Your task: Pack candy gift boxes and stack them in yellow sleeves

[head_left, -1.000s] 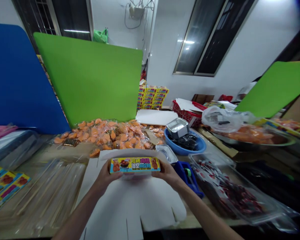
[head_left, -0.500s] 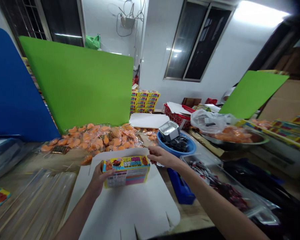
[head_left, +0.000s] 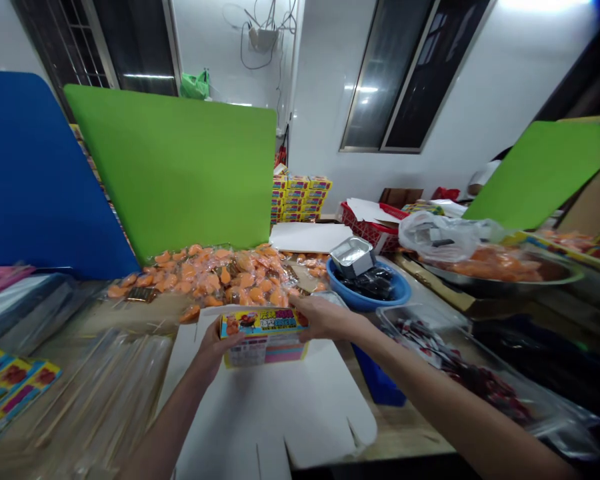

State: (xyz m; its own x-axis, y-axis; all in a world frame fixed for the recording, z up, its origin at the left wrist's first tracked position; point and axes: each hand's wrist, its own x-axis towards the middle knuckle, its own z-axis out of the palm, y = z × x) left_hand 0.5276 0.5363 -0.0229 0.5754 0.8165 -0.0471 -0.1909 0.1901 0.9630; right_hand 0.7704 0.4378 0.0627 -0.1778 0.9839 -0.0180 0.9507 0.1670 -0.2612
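A small yellow printed cardboard box [head_left: 266,339] is held upright over a flat white cardboard sheet [head_left: 280,407]. My left hand [head_left: 217,348] grips its left end, thumb lying along the front. At the opposite end, my right hand [head_left: 326,319] is closed over the upper right corner, with some fingers hidden behind the box. Just beyond the box lies a heap of orange drumstick-shaped pieces in clear wrappers [head_left: 220,277].
Right of the sheet stand a blue bowl [head_left: 396,293] with black packets and foil trays, a dark blue bin [head_left: 380,380] and a clear tray [head_left: 460,360]. Wrapped sticks [head_left: 105,400] and printed flat boxes [head_left: 15,393] lie left. A green board [head_left: 180,167] rises behind.
My right hand has moved from pinching near the box's upper right corner to closing over that end. The whole view has shifted, showing more printed boxes at left.
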